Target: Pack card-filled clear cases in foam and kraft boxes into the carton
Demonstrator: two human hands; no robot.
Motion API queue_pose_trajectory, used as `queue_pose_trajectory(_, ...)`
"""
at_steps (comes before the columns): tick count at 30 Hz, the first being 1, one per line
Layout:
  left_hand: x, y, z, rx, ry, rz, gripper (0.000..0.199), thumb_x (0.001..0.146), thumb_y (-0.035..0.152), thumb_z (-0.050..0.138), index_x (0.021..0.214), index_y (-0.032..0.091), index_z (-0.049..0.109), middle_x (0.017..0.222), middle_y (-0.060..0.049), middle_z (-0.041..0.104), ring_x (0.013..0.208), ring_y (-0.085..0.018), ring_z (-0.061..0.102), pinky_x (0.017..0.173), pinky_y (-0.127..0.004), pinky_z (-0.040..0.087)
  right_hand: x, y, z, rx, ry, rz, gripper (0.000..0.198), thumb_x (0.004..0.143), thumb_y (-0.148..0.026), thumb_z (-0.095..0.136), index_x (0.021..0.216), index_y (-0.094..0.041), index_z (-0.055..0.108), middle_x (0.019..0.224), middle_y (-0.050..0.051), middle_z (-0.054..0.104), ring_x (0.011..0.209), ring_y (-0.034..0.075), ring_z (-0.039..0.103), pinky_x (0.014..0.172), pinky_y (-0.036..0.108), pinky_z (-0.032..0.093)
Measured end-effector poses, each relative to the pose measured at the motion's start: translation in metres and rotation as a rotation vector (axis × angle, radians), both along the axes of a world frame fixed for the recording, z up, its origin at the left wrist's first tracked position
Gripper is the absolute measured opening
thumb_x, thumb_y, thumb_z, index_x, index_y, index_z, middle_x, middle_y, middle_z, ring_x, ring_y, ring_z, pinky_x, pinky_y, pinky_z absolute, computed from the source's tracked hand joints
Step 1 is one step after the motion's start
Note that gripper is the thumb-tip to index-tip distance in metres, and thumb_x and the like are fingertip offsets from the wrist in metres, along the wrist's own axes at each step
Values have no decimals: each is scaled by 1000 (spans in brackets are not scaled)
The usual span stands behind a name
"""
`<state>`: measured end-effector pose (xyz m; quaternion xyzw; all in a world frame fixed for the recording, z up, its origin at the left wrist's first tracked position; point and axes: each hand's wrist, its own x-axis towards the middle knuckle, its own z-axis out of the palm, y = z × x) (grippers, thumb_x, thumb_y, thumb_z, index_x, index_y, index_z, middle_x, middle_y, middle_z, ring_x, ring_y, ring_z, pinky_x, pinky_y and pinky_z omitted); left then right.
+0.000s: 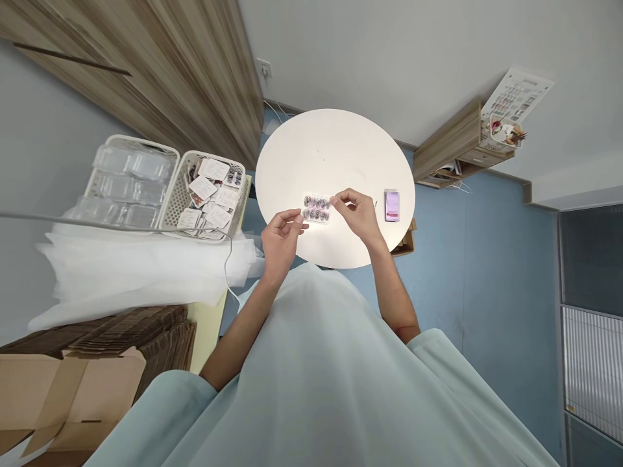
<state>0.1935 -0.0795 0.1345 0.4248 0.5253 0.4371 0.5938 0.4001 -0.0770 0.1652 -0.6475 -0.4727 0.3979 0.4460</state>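
Between my two hands, over the round white table [335, 130], is a small card of press-on nails [316, 209] with two rows of dark, shiny nails. My left hand [282, 241] pinches the card's lower left edge between thumb and fingers. At the upper right corner, the thumb and index finger of my right hand [357, 213] close on the card's edge. To the right of my right hand lies a phone [392, 205] with a pinkish lit screen.
Left of the table, one basket [168, 214] holds cards and nail sets, another [141, 141] clear plastic boxes. White sheets [146, 266], flattened cardboard [131, 331] and an open carton [73, 402] lie nearer. A cable [111, 227] crosses the left side. A wooden shelf [452, 143] stands right.
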Motion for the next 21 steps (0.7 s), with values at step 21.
queue_pose_trajectory(21, -5, 3, -10, -438, -585, -404, 83, 79, 88, 83, 125, 20, 80, 126, -16, 80, 101, -25, 78, 93, -38, 65, -5, -4, 3, 37, 42, 123, 44, 95, -69, 79, 104, -26, 80, 112, 5, 77, 105, 21, 71, 84, 34, 57)
